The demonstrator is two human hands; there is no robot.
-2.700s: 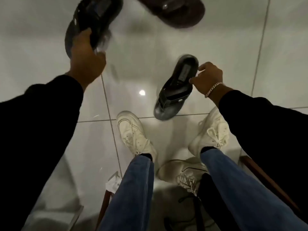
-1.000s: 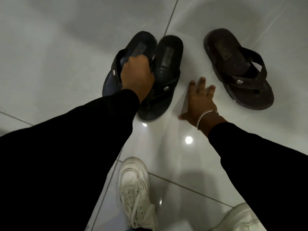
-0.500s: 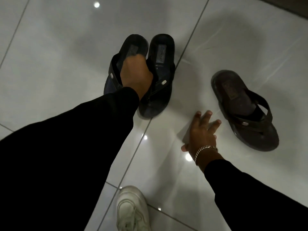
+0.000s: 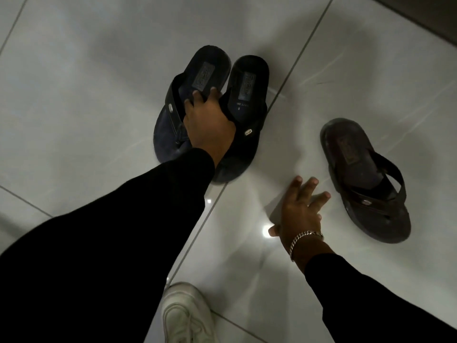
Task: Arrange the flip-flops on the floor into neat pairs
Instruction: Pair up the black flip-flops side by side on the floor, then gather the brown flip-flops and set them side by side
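Two dark navy flip-flops lie side by side on the white tiles, heels pointing away from me. My left hand (image 4: pixel 209 122) rests across the straps of the left navy flip-flop (image 4: pixel 205 70), fingers curled over its strap; the right navy flip-flop (image 4: pixel 247 87) touches it. A single brown flip-flop (image 4: pixel 351 157) lies apart to the right, angled. My right hand (image 4: pixel 299 211) is flat on the floor with fingers spread, just left of the brown flip-flop, holding nothing.
A glossy white tiled floor (image 4: pixel 99 107) with grey grout lines fills the view. My white sneaker (image 4: pixel 185 318) stands at the bottom centre. A dark edge (image 4: pixel 435 18) runs across the top right corner.
Since 2.7 s ago both navy flip-flops were set down together. In the last half second my left hand's fingers loosened over the strap; my right hand stayed on the floor.
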